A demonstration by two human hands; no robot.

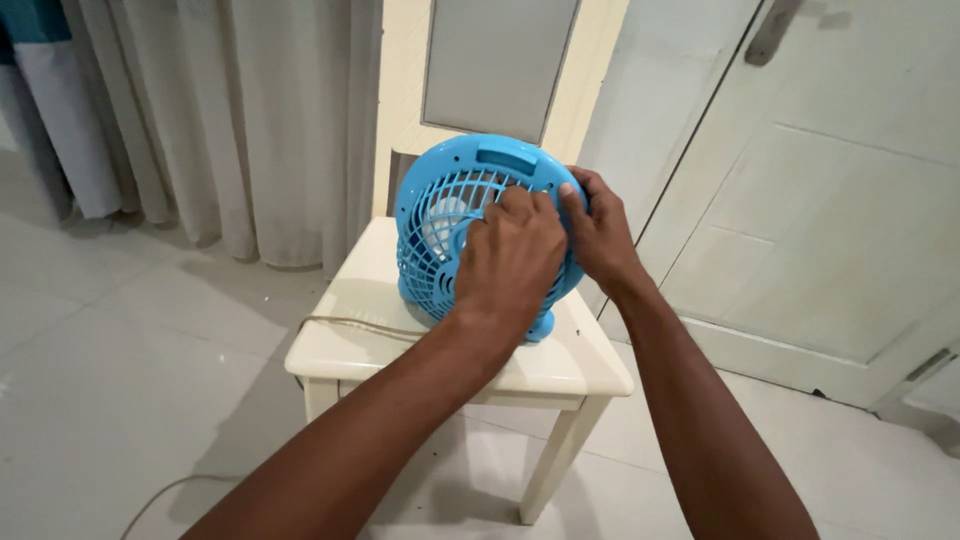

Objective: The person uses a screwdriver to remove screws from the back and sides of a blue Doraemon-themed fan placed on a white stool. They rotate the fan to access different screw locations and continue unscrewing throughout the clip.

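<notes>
There are 2 hands, the left hand (pixel 510 262) and the right hand (pixel 600 232), both on 1 blue table fan (pixel 440 215). The fan stands on 1 cream stool (pixel 375 340). 1 cord (pixel 345 322) trails off it. 1 white door (pixel 820 200) and 1 pale curtain (pixel 240 120) stand behind.

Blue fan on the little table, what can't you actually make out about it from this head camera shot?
- Blue fan, head view: the grille's middle and right side are covered by the left hand.
- Right hand: fingertips curl behind the rim, so their grip is hidden.
- Fan base: mostly hidden behind the left wrist.
- Cord: runs off the table; its plug end is cut off by the bottom edge.
</notes>
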